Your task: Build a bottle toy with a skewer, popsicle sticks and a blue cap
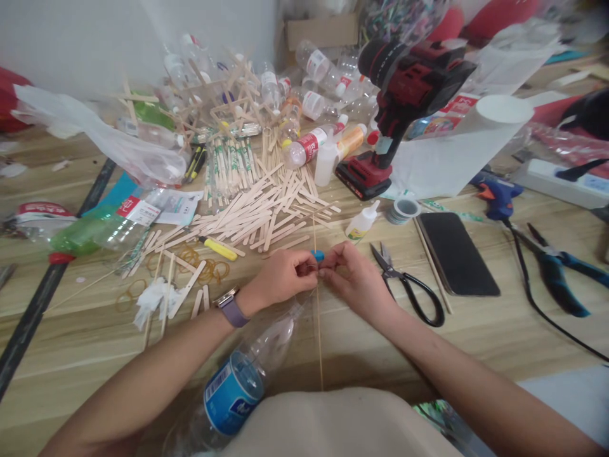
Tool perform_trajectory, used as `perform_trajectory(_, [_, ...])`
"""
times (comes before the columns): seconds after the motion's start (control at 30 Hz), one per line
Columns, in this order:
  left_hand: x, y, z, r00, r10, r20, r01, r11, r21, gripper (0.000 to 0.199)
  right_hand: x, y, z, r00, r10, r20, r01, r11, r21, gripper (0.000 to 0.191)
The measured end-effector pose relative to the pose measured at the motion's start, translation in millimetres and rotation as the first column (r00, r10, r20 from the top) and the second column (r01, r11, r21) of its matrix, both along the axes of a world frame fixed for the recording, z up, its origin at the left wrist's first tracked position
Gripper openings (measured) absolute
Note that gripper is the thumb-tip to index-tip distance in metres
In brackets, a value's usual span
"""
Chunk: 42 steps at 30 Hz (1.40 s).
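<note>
My left hand [290, 273] and my right hand [349, 273] meet over the table with their fingertips pinched together. Between them, a blue bottle cap [318, 255] shows just behind the fingertips. A thin wooden skewer [319, 336] runs lengthwise past the fingertips and the cap; whether it goes through the cap cannot be made out. What the fingers pinch is too small and hidden to name. A clear plastic bottle [273, 343] with a blue label leans tilted beside my left forearm, its neck end just below my left hand.
Craft sticks [242, 212] are piled behind my hands. Scissors [404, 279], a phone [459, 254], a glue bottle [362, 219], pliers [552, 273] and a glue gun [497, 193] lie to the right. A red drill [404, 95] stands behind. Rubber bands [195, 265] lie left.
</note>
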State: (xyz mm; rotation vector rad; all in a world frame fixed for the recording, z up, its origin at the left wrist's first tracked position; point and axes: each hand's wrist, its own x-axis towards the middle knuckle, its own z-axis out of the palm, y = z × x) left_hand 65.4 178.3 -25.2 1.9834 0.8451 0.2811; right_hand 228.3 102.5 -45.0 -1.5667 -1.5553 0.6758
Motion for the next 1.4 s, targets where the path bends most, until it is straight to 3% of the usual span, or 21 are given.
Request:
perform_trajectory(0.27, [3,-6,-4.5,0.999,0.029,0.015,-0.030,0.996,0.084,0.006,-2,-1,0.0,0.999,-0.001,-0.034,0.001,1.000,-0.009,0.011])
perform_trajectory(0.63, [1,-6,-6.8,0.999,0.052,0.012,-0.053,0.994,0.095,0.008,-3,1,-1.2,0.997,0.023,-0.069,-0.023,1.000,-0.004,0.009])
perform_trajectory(1.0, [-7,2,-6.9,1.000,-0.025,-0.014,0.026,0.996,0.080,0.017,0,0,-4.2,0.998,0.036,0.044,-0.037,0.999,0.015,0.013])
perform_trajectory(1.4, [-8,2,-9.5,1.000,-0.014,-0.024,0.014,1.000,0.006,0.019,-1,1,-5.3,0.992,0.037,0.122,-0.041,0.999,0.033,0.013])
